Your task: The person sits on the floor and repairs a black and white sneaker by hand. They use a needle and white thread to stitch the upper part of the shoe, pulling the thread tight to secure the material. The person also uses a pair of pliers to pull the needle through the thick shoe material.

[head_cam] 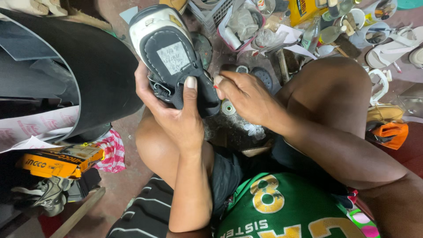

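Shoe (174,53), sole up with a white paper square on it, sits above the knees in the left hand (176,112), whose grip wraps its heel. Right hand (246,99), just right of the shoe, pinches a small red-tipped thing (216,86) against its edge. Black rubber sheet (88,66) curves left of the shoe.

The floor (125,180) was reddish-brown and worn, and many things lay directly on it. At the left lay a big curved black rubber sheet (97,66), an orange cardboard box (59,161), a red-and-white checked cloth (112,150) and a grey shoe (48,196). At the top stood a grey plastic basket (216,13). At the right lay white sandals (392,46) and an orange object (392,134).
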